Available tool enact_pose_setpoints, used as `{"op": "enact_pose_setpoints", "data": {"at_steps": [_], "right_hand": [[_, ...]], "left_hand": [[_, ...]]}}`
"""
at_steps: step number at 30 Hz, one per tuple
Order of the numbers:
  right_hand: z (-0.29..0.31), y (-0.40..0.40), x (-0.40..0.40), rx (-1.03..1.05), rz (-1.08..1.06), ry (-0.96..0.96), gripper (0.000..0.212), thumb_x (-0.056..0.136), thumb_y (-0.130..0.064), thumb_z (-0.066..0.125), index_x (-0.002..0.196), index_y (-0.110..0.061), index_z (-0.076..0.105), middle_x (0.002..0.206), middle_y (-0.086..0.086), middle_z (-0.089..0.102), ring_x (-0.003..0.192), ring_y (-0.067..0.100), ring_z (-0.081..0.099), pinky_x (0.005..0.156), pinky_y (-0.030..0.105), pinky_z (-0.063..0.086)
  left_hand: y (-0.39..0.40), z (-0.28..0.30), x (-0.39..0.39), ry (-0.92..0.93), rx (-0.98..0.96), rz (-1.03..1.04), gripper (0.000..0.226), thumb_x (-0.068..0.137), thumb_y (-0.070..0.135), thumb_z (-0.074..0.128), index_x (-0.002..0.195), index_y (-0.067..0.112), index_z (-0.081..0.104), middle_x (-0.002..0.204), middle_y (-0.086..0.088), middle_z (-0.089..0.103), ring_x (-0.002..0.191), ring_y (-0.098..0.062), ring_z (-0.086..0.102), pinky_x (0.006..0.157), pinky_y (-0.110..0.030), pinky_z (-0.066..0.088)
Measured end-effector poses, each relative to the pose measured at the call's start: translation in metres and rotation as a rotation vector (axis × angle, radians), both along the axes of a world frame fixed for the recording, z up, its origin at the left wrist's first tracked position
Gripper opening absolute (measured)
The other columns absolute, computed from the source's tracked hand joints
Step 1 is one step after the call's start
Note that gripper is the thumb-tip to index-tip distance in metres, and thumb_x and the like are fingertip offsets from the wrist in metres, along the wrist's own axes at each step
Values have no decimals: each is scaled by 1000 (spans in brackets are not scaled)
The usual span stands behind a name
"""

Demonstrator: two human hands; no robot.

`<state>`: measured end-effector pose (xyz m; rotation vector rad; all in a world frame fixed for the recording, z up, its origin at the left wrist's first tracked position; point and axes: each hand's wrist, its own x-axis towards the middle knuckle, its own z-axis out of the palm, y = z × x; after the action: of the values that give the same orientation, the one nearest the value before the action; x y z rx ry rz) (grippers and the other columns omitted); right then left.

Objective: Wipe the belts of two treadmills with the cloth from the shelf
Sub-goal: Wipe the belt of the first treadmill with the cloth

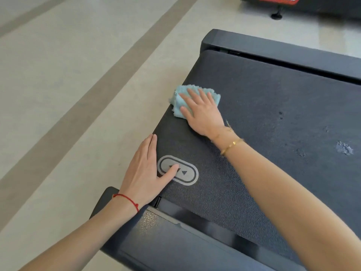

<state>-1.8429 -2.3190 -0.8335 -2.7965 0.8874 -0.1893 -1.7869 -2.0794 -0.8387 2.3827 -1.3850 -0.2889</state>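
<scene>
Pebbled black rubber covers the treadmill belt [263, 118], a broad matte sheet with a fine grain and a few scuffed, paler patches toward three o'clock. Smooth dark plastic rails [273, 49] frame it at twelve and at six o'clock, the near one with a speckled grip strip. A grey oval emblem [178, 171] with small triangles is printed on the belt at about seven o'clock from centre.

The cloth [179, 106], a fluffy pale-blue terry square folded into a thick pad with ragged edges, lies on the belt near its left edge, at about ten o'clock. The right hand [201, 112] lies flat on top of it, palm down, fingers straight and slightly spread, pressing rather than clutching; thin gold bracelets [232, 143] circle that wrist. The left hand [144, 169] rests open on the belt's left edge at about eight o'clock, fingers straight and together along the edge, thumb stretched onto the emblem; a red string [127, 198] loops its wrist.

Pale, smooth floor [58, 75] with darker bands runs at nine o'clock. At one o'clock sits the black base of what may be another machine [293, 4] with a red label.
</scene>
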Motion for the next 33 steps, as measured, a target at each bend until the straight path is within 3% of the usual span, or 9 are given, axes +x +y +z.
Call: {"op": "enact_pose_setpoints", "data": {"at_steps": [3,7,10,14,18,23,29,33], "right_hand": [[0,40,-25,-45,162,-24,55,103,-47,19,153,-26,28,162,2,21,150,28,12,123,43,2],[6,63,-71,7,328,3,53,104,-48,18,155,-32,19,162,-4,16,151,20,6,123,37,-1],[5,19,-40,-24,242,-6,52,104,-44,24,153,-27,26,161,2,23,149,27,15,121,40,5],[2,-16,16,-4,1,30,51,105,-40,25,153,-23,27,162,5,18,150,31,10,122,43,3],[-1,29,-25,-30,149,-55,53,104,-45,21,152,-26,31,160,3,24,149,30,14,123,44,5],[3,57,-102,2,294,27,52,105,-48,21,155,-35,17,163,-5,12,151,18,3,123,37,-1],[0,16,-70,8,-88,9,51,105,-43,23,154,-29,22,163,3,17,151,29,7,121,41,-3],[2,92,-114,-3,186,-16,52,105,-45,18,155,-32,19,163,-1,15,151,24,3,123,40,-4]], "left_hand": [[2,-1,2,58,-24,-7,97,86,72,36,158,14,8,165,0,9,149,-13,19,121,-28,17],[4,-2,4,58,-54,-21,80,94,58,30,158,13,11,165,0,11,150,-9,13,118,-20,11],[2,-3,3,9,-51,-24,79,94,57,24,157,12,12,164,0,12,150,-10,13,117,-18,7],[1,-5,3,-16,-38,-23,79,93,57,22,158,13,10,165,0,11,150,-10,11,115,-15,3],[0,-4,2,21,-63,-1,67,101,45,31,157,12,13,164,-1,14,150,-11,15,117,-20,9],[-1,-6,2,-1,-83,-13,64,101,39,28,155,5,23,160,-8,24,147,-17,23,118,-21,12],[-1,-4,1,2,-94,-24,56,104,30,33,155,5,24,160,-10,24,147,-20,25,118,-25,15],[-1,-3,2,16,-113,-65,54,104,23,36,154,6,27,159,-10,26,147,-20,25,120,-28,19]]}}
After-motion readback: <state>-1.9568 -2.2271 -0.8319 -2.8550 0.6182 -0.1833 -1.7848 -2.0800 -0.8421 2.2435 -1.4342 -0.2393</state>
